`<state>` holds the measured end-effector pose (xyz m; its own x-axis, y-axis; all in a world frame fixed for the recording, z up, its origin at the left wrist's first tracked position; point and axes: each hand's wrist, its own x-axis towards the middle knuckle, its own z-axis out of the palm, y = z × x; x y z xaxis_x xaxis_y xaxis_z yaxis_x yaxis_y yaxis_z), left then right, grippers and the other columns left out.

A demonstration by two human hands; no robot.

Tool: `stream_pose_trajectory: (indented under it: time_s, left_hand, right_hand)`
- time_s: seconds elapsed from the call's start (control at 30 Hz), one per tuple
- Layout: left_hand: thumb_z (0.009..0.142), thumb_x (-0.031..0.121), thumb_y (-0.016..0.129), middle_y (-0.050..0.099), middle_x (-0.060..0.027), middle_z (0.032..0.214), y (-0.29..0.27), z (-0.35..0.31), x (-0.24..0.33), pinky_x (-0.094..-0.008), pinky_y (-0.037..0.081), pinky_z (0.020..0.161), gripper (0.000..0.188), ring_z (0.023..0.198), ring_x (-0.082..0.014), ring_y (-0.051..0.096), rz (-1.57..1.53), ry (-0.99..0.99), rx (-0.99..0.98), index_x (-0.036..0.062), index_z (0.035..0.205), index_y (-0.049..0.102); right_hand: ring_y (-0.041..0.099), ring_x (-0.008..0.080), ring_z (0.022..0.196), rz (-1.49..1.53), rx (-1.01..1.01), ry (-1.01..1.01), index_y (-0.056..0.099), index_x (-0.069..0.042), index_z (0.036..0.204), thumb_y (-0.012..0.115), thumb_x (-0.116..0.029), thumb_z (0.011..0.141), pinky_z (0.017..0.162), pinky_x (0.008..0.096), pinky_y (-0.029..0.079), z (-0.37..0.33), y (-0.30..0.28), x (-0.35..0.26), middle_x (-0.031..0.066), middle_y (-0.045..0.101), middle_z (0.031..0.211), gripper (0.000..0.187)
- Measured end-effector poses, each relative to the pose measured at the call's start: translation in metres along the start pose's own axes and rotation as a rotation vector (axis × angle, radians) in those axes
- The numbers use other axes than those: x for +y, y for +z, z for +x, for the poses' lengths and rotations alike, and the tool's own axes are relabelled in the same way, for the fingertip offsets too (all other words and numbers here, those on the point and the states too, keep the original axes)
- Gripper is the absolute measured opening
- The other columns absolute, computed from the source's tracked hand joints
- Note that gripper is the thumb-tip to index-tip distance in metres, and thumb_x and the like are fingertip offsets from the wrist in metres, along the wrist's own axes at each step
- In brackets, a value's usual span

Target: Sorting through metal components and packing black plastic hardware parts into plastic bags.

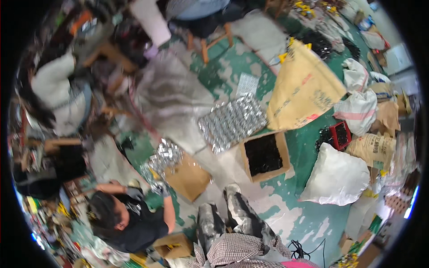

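Neither of my hands shows in the picture. At the lower edge are my checkered garment (237, 248) and my legs in grey-and-black patterned trousers (243, 212). Just ahead of my legs stands an open cardboard box (285, 156) with black contents (262, 154). Against its far left side lies a bundle of shiny silver packs (232, 120). To the left, a co-worker in a black top (138, 223) crouches or sits low. That person's gloved hand (159, 187) is at a brown cardboard piece (190, 178) with silver packs (163, 156) beside it.
A large yellow-brown sack (306, 89) lies beyond the box. To the right are a full white sack (337, 176) and a red crate (341, 135) with black pieces. A black cable (301, 250) lies at lower right. Another person (58, 94) sits at far left.
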<state>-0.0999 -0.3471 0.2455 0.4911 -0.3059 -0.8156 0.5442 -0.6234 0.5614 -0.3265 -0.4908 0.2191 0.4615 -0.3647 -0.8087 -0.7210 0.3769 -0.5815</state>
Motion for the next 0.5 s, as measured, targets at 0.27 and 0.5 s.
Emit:
stream_pose_trajectory:
  time_s: [0.27, 0.5]
  left_hand:
    - [0.078, 0.001, 0.072, 0.063, -0.0095, 0.102, 0.075, 0.032, 0.230, -0.0306, 0.051, 0.080, 0.038, 0.088, -0.0204, 0.062, 0.151, 0.258, -0.254, -0.0017, 0.113, 0.057]
    - [0.078, 0.000, 0.072, 0.063, -0.0098, 0.104, 0.181, 0.175, 0.382, -0.0308, 0.051, 0.081, 0.041, 0.090, -0.0202, 0.062, 0.225, 0.306, -0.430, -0.0025, 0.115, 0.056]
  right_hand:
    - [0.059, 0.0219, 0.108, 0.220, 0.264, -0.159, 0.056, -0.004, 0.121, 0.074, -0.036, 0.079, 0.091, 0.0337, 0.047, 0.025, -0.107, -0.151, 0.0125, 0.062, 0.115, 0.055]
    - [0.059, 0.0230, 0.108, 0.255, 0.324, -0.281, 0.056, -0.003, 0.122, 0.073, -0.037, 0.080, 0.092, 0.0341, 0.046, 0.189, -0.231, -0.292, 0.0131, 0.062, 0.116, 0.057]
